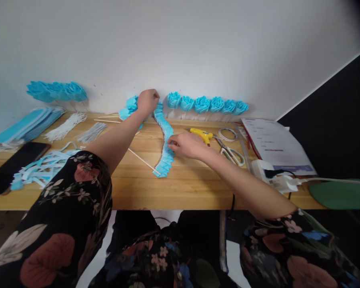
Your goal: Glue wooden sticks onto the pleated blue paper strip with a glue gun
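Note:
A long strip of pleated blue fabric (167,130) lies curved on the wooden table, with one end near a thin wooden stick (142,160). My left hand (148,102) is above its far end, fingers curled together; what they hold, if anything, is hidden. At the strip's middle, the thumb and fingers of my right hand (186,145) are closed on its right edge. Behind my left wrist are loose folded blue fabric pieces (129,107). Just beyond my right hand lies a yellow glue gun (201,135).
Blue fabric flowers stand along the wall in a left group (57,91) and a right row (202,104). Scissors (232,155), a wire coil (228,134), papers (276,144) and a white plug adapter (262,170) are right. Blue masks (27,124), cut strips (43,168) and a phone (15,168) are left.

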{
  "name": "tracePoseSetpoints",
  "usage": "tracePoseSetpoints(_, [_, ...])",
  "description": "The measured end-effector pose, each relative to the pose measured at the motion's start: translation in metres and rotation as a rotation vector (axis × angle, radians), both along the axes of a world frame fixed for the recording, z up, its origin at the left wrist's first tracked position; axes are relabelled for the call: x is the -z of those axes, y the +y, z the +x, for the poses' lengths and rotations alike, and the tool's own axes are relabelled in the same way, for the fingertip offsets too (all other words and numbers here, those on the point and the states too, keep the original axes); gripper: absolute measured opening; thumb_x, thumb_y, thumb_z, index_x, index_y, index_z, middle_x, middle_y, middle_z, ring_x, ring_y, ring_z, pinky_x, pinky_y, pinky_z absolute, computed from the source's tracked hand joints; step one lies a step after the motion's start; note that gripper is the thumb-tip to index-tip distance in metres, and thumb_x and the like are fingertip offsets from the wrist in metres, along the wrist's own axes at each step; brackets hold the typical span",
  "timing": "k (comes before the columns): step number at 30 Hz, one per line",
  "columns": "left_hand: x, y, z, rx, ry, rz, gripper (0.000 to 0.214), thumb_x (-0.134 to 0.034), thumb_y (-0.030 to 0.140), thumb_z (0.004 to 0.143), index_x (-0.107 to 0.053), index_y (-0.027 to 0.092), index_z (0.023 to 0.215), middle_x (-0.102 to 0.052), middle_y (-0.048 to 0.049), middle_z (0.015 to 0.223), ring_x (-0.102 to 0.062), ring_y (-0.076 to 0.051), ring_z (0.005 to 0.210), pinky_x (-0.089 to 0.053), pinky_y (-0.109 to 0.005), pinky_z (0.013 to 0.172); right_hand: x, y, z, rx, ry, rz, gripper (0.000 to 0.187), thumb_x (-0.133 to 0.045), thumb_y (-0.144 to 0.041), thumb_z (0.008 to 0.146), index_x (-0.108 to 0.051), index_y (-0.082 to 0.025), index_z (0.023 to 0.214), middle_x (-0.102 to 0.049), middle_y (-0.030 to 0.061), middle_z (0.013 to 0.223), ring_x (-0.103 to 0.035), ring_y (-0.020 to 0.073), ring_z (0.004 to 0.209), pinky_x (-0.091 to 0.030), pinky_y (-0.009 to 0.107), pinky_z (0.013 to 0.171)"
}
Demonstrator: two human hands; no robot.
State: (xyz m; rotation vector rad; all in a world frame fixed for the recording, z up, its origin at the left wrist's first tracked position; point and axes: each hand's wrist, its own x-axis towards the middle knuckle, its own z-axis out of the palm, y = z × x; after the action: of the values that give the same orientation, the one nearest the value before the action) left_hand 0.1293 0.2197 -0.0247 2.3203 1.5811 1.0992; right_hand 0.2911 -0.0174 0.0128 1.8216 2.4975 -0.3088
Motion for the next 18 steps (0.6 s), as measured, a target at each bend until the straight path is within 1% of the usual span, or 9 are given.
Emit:
tracePoseSetpoints(3, [0.002,0.001,-0.001,0.029,-0.014,0.024,0.028,-0.054,0.016,0.081,-0.076,0.020,0.098,-0.079,-0.0106,0.103,-0.069,-0.029,0.101,-0.053,-0.041,0.093,-0.002,-0.009,-0.006,-0.056,0.006,-0.008,0.032,-0.057,-0.036,0.104,-0.077,-0.026,0.126,-0.082,0.0069,0.117,-0.075,0.0280,0.104,-0.039,0.033,0.068])
tracePoseSetpoints(7, [0.004,0.004,-0.010,0.036,-0.013,0.054,0.031,-0.051,0.017,0.083,-0.075,0.021,0.103,-0.078,-0.0100,0.106,-0.067,-0.028,0.103,-0.052,-0.041,0.094,-0.007,-0.023,-0.011,-0.114,-0.019,-0.038,0.032,-0.056,-0.038,0.105,-0.077,-0.025,0.126,-0.082,0.0087,0.114,-0.074,0.0261,0.097,-0.034,0.032,0.063])
tracePoseSetpoints(11, [-0.003,0.000,-0.021,0.026,0.012,0.080,0.030,-0.050,0.019,0.085,-0.074,0.024,0.104,-0.076,-0.0105,0.109,-0.066,-0.028,0.102,-0.051,-0.043,0.095,-0.014,-0.038,-0.013,-0.195,-0.006,-0.075,0.029,-0.056,-0.037,0.106,-0.077,-0.025,0.121,-0.082,0.0091,0.110,-0.073,0.0241,0.093,-0.031,0.032,0.062])
tracePoseSetpoints(13, [-0.011,-0.011,-0.025,0.016,0.005,0.097,0.030,-0.051,0.019,0.086,-0.074,0.024,0.105,-0.076,-0.0108,0.110,-0.065,-0.027,0.101,-0.051,-0.043,0.095,-0.019,-0.048,-0.015,-0.244,0.024,-0.075,0.026,-0.056,-0.035,0.107,-0.077,-0.024,0.118,-0.082,0.0085,0.113,-0.073,0.0234,0.093,-0.030,0.032,0.061])
tracePoseSetpoints(14, [-0.015,-0.020,-0.027,0.021,-0.006,0.103,0.030,-0.052,0.019,0.087,-0.074,0.023,0.106,-0.076,-0.0109,0.110,-0.065,-0.027,0.100,-0.051,-0.043,0.095,-0.021,-0.055,-0.017,-0.275,0.041,-0.070,0.026,-0.055,-0.034,0.108,-0.076,-0.023,0.118,-0.082,0.0083,0.113,-0.073,0.0233,0.093,-0.030,0.033,0.061])
tracePoseSetpoints(16, [-0.022,-0.046,-0.029,0.067,-0.032,0.108,0.029,-0.053,0.021,0.089,-0.074,0.020,0.109,-0.076,-0.0106,0.111,-0.066,-0.025,0.098,-0.051,-0.041,0.095,-0.026,-0.070,-0.021,-0.359,0.078,-0.052,0.026,-0.054,-0.034,0.109,-0.075,-0.023,0.119,-0.081,0.0080,0.113,-0.073,0.0229,0.093,-0.032,0.033,0.061])
tracePoseSetpoints(18, [-0.026,-0.078,-0.031,0.138,-0.044,0.095,0.027,-0.055,0.025,0.091,-0.075,0.018,0.108,-0.076,-0.0096,0.107,-0.067,-0.024,0.095,-0.052,-0.039,0.093,-0.033,-0.090,-0.027,-0.461,0.110,-0.017,0.024,-0.055,-0.033,0.108,-0.075,-0.023,0.117,-0.081,0.0069,0.111,-0.072,0.0216,0.091,-0.036,0.033,0.062])
